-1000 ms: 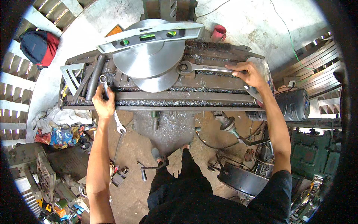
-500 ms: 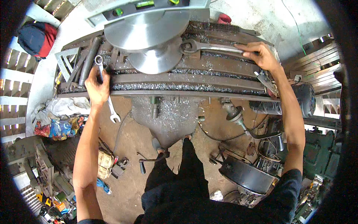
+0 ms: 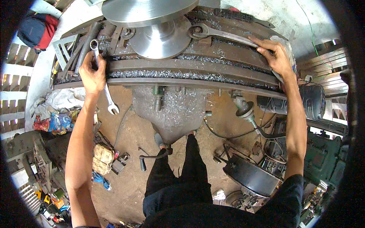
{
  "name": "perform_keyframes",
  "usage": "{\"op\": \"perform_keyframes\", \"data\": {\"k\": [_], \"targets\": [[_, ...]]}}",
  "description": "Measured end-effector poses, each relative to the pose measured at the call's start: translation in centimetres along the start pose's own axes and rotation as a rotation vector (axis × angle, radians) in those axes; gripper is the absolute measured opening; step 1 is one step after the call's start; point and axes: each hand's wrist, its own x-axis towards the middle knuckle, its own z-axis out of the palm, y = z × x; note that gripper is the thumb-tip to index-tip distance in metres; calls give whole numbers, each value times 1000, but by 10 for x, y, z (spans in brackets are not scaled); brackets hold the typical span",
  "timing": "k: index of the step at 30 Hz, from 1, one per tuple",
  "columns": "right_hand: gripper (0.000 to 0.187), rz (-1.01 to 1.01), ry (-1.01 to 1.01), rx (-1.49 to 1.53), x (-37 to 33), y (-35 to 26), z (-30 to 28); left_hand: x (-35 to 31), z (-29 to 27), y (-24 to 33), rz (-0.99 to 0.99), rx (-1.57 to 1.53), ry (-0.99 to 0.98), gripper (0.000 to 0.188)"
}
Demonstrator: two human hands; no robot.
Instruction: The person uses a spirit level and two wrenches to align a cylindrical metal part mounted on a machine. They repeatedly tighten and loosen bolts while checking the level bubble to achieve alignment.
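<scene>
Disc (image 3: 150,13) and table (image 3: 152,65) sit higher in view than before. Left hand (image 3: 93,74) pinches a wrench (image 3: 108,94) across the table's front-left edge; right hand (image 3: 280,57) pinches a second wrench (image 3: 230,37), its head around a bolt (image 3: 197,30).

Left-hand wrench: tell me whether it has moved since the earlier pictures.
No, not noticeably: the left-hand wrench still crosses the machine table's front edge, just right of the round bar; only the camera view has shifted.
</scene>
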Motion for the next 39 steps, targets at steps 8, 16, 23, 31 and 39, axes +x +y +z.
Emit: {"op": "perform_keyframes", "data": {"k": [8,16,23,31,39], "targets": [[34,69,47,-50,-2,-10,4,1,-1,2,52,-33,-16,17],[38,99,88,-40,1,-22,0,0,-3,10,-49,-66,-31,17],[42,97,105,-203,-9,-38,5,2,-4,15,-53,-104,-15,12],[43,259,84,-125,-18,-48,9,1,-2,16,-50,-114,9,13],[39,296,203,-91,-36,-65,27,2,-2,18,-25,-106,32,14]]}}
